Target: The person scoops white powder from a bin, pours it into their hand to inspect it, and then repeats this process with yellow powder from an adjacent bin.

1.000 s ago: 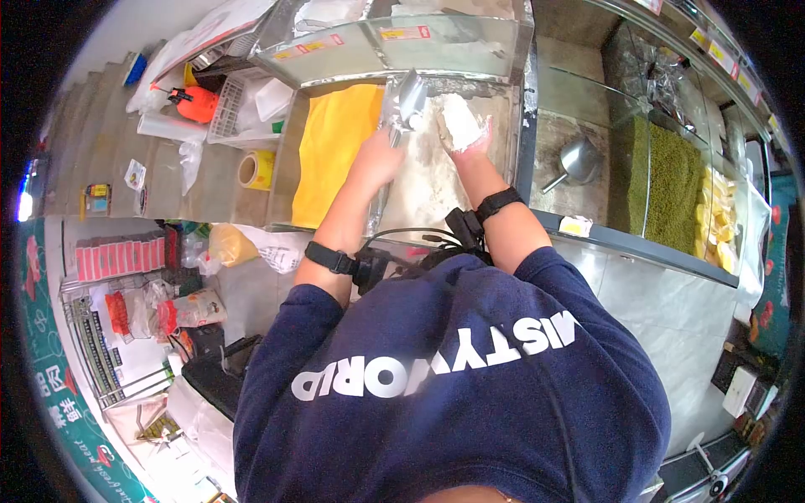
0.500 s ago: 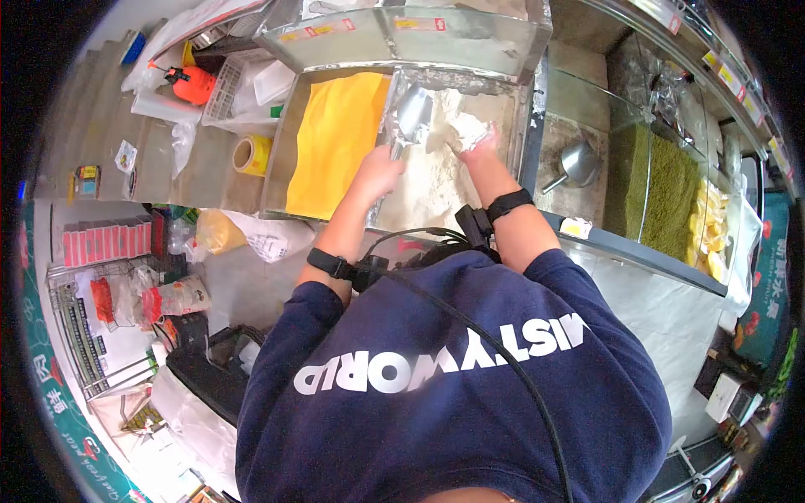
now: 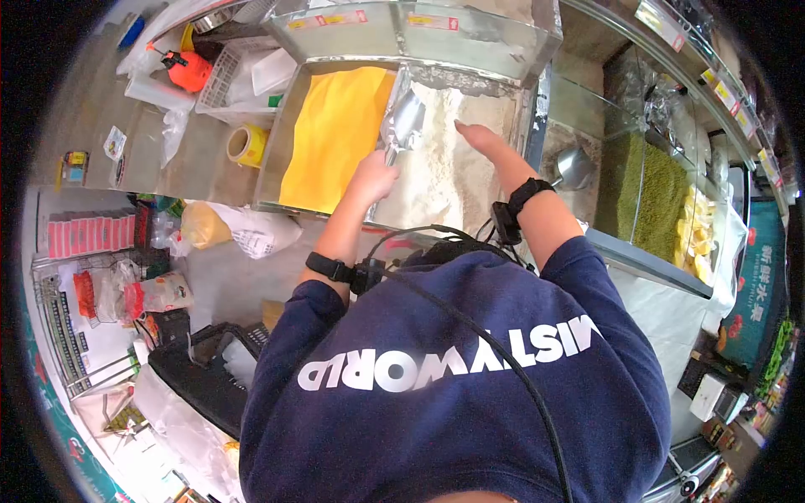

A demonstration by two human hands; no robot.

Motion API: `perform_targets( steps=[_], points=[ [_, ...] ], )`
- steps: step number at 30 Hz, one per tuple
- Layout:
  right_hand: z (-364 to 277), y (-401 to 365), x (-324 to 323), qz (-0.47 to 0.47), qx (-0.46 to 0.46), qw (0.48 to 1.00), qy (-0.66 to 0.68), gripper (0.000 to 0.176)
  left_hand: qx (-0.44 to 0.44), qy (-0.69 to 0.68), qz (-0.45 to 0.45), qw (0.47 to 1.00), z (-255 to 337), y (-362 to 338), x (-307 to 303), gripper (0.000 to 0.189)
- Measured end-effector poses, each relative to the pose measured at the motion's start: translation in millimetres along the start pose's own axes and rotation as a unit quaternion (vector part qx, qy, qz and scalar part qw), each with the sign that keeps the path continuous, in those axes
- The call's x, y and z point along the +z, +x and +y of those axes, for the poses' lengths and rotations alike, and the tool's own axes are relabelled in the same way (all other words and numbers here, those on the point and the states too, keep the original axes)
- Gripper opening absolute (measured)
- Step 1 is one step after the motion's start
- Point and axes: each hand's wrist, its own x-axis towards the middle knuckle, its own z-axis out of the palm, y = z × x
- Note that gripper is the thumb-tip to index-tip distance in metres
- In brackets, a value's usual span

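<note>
My left hand (image 3: 374, 174) is closed around the handle of a metal scoop (image 3: 408, 118), whose shiny bowl lies along the left side of a bin of white powder (image 3: 432, 180). Over the right part of this bin, my right hand (image 3: 480, 138) has its fingers stretched out with nothing visible in them. Directly left of the powder, a yellow sheet (image 3: 335, 134) covers the neighbouring compartment.
On the right, a second metal scoop (image 3: 574, 168) rests in another compartment, beside green beans or grains (image 3: 646, 197). A roll of yellow tape (image 3: 246, 146), an orange spray bottle (image 3: 187, 70) and a white basket (image 3: 220, 88) stand at the left. Clear panels (image 3: 470, 42) rise behind the bins.
My right hand held a white clump at the bin's back half a second ago; now it shows none and sits slightly lower. My left hand stays on the scoop, nearly unmoved.
</note>
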Motion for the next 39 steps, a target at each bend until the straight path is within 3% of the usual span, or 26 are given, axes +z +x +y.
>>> perform_targets(
  steps=[2,3,5,6,8,12,18,21,22,23,24,27,30,31,34,37,39],
  points=[
    [12,3,9,0.045,-0.002,0.989,0.144,0.070,0.114,0.120,0.107,0.980,-15,-2,4,0.027],
    [17,4,13,0.067,-0.004,0.974,0.216,0.070,0.090,0.194,0.091,0.973,-8,-9,-2,0.026],
    [17,-6,4,0.052,-0.048,0.989,0.127,0.070,0.038,0.339,0.054,0.939,14,-26,-14,0.025],
    [19,-10,0,0.044,-0.070,0.993,0.081,0.070,0.052,0.369,0.031,0.928,2,-22,-13,0.023],
    [47,20,11,0.054,-0.071,0.982,0.169,0.070,0.079,0.428,-0.014,0.900,-28,-8,-11,0.020],
    [22,-23,7,0.017,0.013,0.922,0.387,0.069,0.098,0.460,-0.012,0.882,-28,-13,-16,0.020],
    [24,-42,-5,-0.048,-0.069,0.799,0.596,0.072,0.076,0.413,0.002,0.908,-33,-19,-10,0.021],
    [20,-54,-5,-0.133,-0.133,0.786,0.589,0.069,0.047,0.354,0.014,0.934,-40,-23,-4,0.023],
    [25,-45,-6,-0.134,-0.118,0.936,0.304,0.066,0.032,0.322,0.018,0.946,-36,-29,-3,0.023],
    [34,-28,-6,-0.120,-0.091,0.988,-0.011,0.063,0.017,0.291,0.021,0.956,-34,-35,-1,0.024],
    [45,-14,-3,-0.093,-0.054,0.940,-0.323,0.061,0.016,0.281,0.022,0.959,-37,-38,2,0.025],
    [77,-10,16,0.048,-0.199,0.971,-0.119,0.052,0.007,0.256,0.016,0.967,-45,-45,12,0.027],
    [73,-10,14,-0.063,-0.118,0.991,0.016,0.045,-0.003,0.236,0.010,0.972,-50,-52,11,0.028],
    [72,-14,23,0.097,-0.203,0.968,-0.108,0.041,-0.002,0.218,0.021,0.976,-55,-52,12,0.028],
    [56,-29,26,0.124,-0.174,0.958,-0.190,0.037,-0.018,0.158,0.055,0.986,-64,-61,8,0.025],
    [50,-25,30,0.034,-0.183,0.982,-0.005,0.035,-0.024,0.073,0.106,0.991,-79,-70,-5,0.021],
    [38,-33,39,0.054,-0.215,0.974,-0.038,0.035,-0.037,-0.006,0.131,0.991,-113,-70,-15,0.018]
  ],
)
